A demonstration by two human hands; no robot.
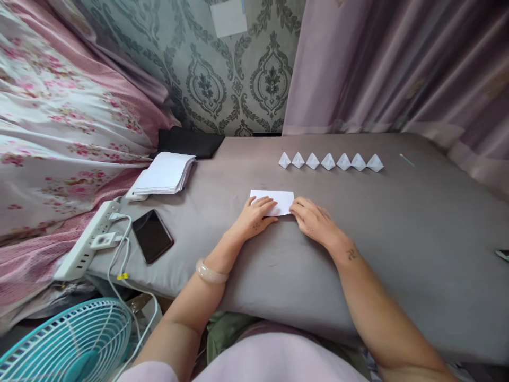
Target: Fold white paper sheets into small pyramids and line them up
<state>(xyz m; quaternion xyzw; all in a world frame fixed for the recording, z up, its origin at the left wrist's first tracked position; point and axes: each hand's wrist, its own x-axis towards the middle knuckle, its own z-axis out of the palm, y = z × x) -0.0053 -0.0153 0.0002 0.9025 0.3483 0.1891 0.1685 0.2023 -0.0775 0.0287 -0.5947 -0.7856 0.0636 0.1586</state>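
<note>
A small white folded paper (283, 201) lies on the grey cloth in front of me, its long side running left to right. My left hand (258, 215) rests over its left part, fingers spread flat on the paper and thumb stretched along the near edge. At the right end, my right hand (310, 216) has its fingers closed on the paper's near right corner. The fingertips cover part of that corner. Beyond the hands stands a row of several small white folded paper shapes (328, 162), pointed at the top.
Left of me are a stack of white paper (164, 174), a black flat item (191, 143), a phone (153, 236) and a white power strip (89, 241) with cables. A turquoise fan (75, 345) stands below the edge. A thin stick (406, 159) lies far right.
</note>
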